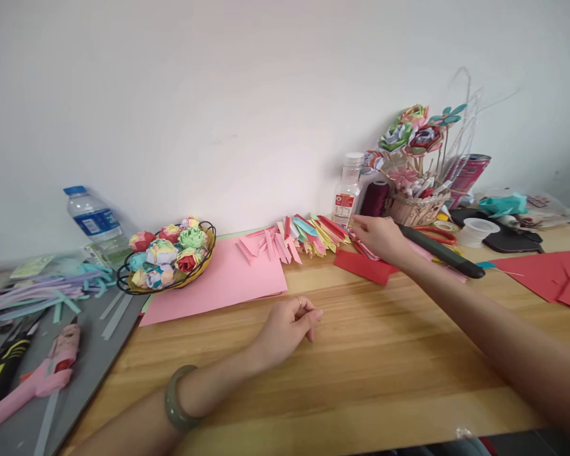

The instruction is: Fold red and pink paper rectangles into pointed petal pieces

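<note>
My left hand (287, 326) hovers over or rests on the wooden table (275, 399), its fingers curled in with the thumb against them and nothing visible in them. Farther back on the right, my right hand (375, 235) reaches to the end of a row of folded paper pieces (308, 235) in pink, red, yellow and blue. Its fingers bend down and press together at the pile; whatever they hold is hidden. Just below that hand lies a folded red paper (365, 266). Beside the wrist is a dark green-handled tool (444, 252).
Pink paper sheets (218, 288) lie under a basket of paper flowers (166, 253). At left, a grey mat (88, 373) bears a pink glue gun (47, 373) and pliers (9, 364). A clear bottle (346, 190) and a flower pot (415, 209) stand behind; red paper (541, 272) lies right.
</note>
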